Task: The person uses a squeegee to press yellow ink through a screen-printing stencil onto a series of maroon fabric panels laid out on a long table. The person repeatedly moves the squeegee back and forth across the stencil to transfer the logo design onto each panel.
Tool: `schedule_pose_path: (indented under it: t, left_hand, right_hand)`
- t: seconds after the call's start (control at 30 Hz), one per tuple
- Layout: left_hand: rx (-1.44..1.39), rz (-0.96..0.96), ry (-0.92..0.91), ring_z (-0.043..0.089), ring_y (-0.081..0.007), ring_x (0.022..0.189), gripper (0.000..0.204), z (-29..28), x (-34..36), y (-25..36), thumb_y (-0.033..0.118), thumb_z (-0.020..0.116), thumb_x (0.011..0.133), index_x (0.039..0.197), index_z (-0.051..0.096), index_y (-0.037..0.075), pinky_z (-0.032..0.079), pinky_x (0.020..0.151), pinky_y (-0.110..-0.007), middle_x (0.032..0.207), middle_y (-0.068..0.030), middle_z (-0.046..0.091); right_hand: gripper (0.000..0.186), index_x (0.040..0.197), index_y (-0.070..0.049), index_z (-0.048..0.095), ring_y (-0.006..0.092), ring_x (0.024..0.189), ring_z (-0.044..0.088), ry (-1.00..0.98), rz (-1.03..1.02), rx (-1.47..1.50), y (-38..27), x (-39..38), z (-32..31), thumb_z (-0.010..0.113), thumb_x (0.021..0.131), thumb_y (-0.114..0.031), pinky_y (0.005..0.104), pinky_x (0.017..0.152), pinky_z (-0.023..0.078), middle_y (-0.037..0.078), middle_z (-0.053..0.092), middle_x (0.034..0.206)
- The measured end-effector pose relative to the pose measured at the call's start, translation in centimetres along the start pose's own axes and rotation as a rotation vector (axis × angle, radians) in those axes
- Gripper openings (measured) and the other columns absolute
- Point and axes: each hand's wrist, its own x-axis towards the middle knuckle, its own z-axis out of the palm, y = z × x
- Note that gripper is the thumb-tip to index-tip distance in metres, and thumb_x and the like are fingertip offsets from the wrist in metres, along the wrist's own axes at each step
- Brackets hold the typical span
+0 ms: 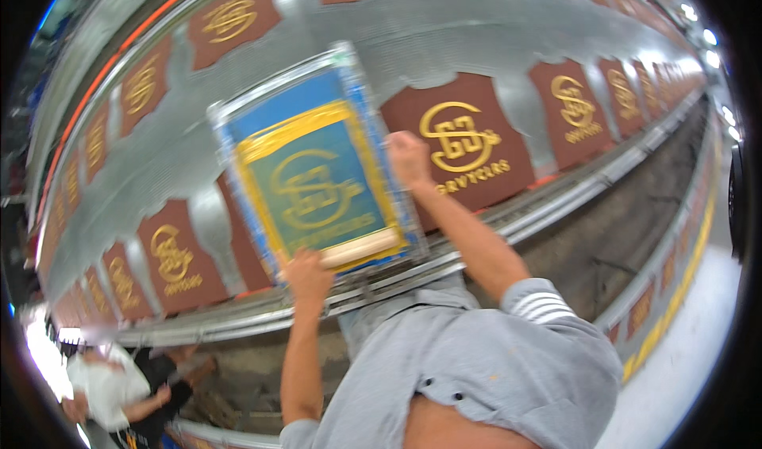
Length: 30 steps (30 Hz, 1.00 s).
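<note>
A screen-printing frame [367, 140] with a blue mesh and yellow-bordered design lies tilted over the long table, covering part of a maroon fabric piece [242, 239]. Along its lower end rests a pale squeegee [361, 247]. My left hand [308, 274] is closed at the squeegee's left end, by the frame's lower edge. With fingers curled, my right hand [409, 160] grips the frame's right side. Just right of it lies a maroon fabric piece [508, 143] bearing a gold printed emblem. The picture is blurred, so the fingertips are not sharp.
More maroon pieces with gold prints [176, 251] line both long sides of the grey table [429, 40]. A metal rail [548, 211] runs along the near edge. At lower left, another person [111, 385] in a white top sits beside the table. A second table edge [667, 290] stands at right.
</note>
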Motion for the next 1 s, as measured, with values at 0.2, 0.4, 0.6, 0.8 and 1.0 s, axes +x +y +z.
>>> schedule_pose_path:
  t: [0.2, 0.4, 0.6, 0.8, 1.0]
  left_hand:
    - [0.113, 0.078, -0.095, 0.064, -0.0294, 0.106, 0.027, -2.5, 0.2, -5.3, 0.004, 0.065, 0.064, 0.087, 0.078, 0.008, 0.027, 0.111, -0.063, 0.092, -0.0119, 0.070]
    - [0.099, 0.105, -0.176, 0.064, -0.0324, 0.100, 0.027, -3.5, 1.0, -7.1, 0.001, 0.064, 0.067, 0.090, 0.076, 0.005, 0.030, 0.110, -0.059, 0.092, -0.0140, 0.070]
    - [-0.002, 0.118, -0.264, 0.066, -0.0352, 0.087, 0.028, -3.4, 1.7, -7.2, 0.000, 0.064, 0.066, 0.093, 0.073, 0.004, 0.050, 0.079, -0.044, 0.091, -0.0138, 0.068]
    - [0.055, 0.188, -0.221, 0.068, -0.0356, 0.086, 0.032, -3.2, 1.2, -6.4, -0.001, 0.066, 0.064, 0.096, 0.071, 0.004, 0.053, 0.072, -0.044, 0.096, -0.0144, 0.070]
    - [0.110, 0.232, -0.220, 0.069, -0.0386, 0.085, 0.035, -2.8, 1.0, -6.1, -0.001, 0.069, 0.063, 0.098, 0.072, 0.001, 0.055, 0.075, -0.045, 0.096, -0.0182, 0.072]
  right_hand:
    - [0.025, 0.101, -0.005, 0.071, 0.0381, 0.085, 0.069, 0.029, 0.182, 0.052, -3.0, -2.6, 4.6, 0.056, 0.095, -0.024, 0.0443, 0.074, 0.053, 0.021, 0.070, 0.088]
    - [0.024, 0.100, -0.006, 0.070, 0.0384, 0.082, 0.068, 0.057, 0.224, 0.043, -3.5, -3.3, 7.0, 0.056, 0.094, -0.025, 0.0441, 0.072, 0.052, 0.020, 0.070, 0.086]
    - [0.024, 0.097, -0.005, 0.064, 0.0433, 0.081, 0.065, -0.027, 0.325, -0.056, -5.3, -2.9, 6.4, 0.052, 0.095, -0.025, 0.0524, 0.072, 0.050, 0.022, 0.067, 0.079]
    - [0.021, 0.108, -0.007, 0.060, 0.0425, 0.081, 0.065, -0.133, 0.315, -0.069, -4.9, -3.9, 6.4, 0.050, 0.097, -0.021, 0.0523, 0.068, 0.052, 0.020, 0.069, 0.092]
    - [0.026, 0.119, -0.005, 0.059, 0.0397, 0.083, 0.068, -0.214, 0.395, 0.185, -4.6, -3.3, 5.5, 0.053, 0.099, -0.020, 0.0497, 0.071, 0.055, 0.019, 0.070, 0.095]
